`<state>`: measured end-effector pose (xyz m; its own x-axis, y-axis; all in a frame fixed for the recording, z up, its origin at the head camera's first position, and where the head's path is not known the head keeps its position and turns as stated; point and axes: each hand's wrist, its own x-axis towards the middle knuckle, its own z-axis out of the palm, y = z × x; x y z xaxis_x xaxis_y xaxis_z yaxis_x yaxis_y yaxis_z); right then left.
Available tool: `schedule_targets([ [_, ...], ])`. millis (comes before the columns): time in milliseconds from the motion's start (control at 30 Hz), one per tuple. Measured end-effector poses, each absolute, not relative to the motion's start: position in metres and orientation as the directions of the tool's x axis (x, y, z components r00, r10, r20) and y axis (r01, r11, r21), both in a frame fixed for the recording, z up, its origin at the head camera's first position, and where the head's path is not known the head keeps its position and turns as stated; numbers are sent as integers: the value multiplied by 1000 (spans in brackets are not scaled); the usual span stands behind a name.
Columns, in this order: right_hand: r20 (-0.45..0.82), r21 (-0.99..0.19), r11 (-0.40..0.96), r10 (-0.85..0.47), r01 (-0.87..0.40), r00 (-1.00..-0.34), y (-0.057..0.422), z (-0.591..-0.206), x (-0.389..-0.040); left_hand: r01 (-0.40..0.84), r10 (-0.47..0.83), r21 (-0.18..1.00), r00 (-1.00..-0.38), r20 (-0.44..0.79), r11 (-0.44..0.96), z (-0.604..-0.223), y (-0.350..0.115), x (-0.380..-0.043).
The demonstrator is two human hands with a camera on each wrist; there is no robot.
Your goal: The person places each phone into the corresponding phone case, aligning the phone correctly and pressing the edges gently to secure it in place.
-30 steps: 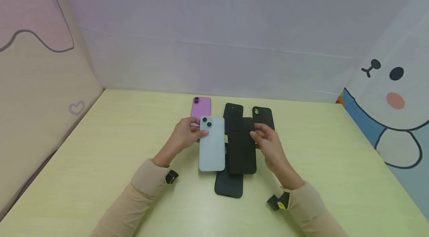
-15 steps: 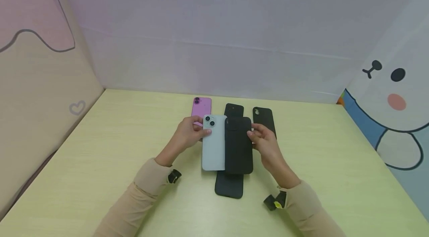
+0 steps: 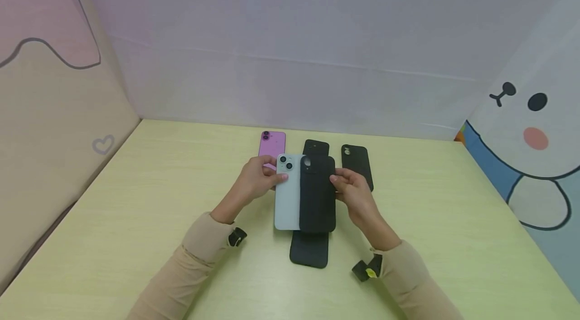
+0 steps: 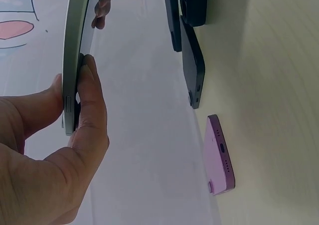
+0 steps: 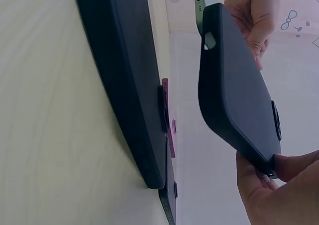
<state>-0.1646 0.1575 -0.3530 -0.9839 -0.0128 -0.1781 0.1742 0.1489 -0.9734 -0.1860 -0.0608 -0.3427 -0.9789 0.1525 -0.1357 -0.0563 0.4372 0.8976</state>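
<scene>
My left hand pinches a pale blue-white phone by its left edge, thumb on the back and fingers behind. In the left wrist view the phone shows edge-on between thumb and fingers. My right hand grips a black phone case by its right edge. The case overlaps the right part of the pale phone in the head view, with its camera opening near the top. In the right wrist view the case shows its lower end, and the pale phone's end sits beside it. Both are held above the table.
On the table a pink phone lies at the back left. A black phone lies at the back middle, and a black case to its right. Another black case lies beneath the held things, partly covered.
My right hand has moved left with the black case, so it now covers part of the pale phone. My left hand has shifted slightly right with the phone.
</scene>
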Motion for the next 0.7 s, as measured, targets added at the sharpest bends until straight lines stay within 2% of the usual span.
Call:
schedule_targets([
  [700, -225, -974, 53, -90, 221, -970, 149, -353, -167, -51, 171, 908, -976, -133, 416, -338, -56, -184],
])
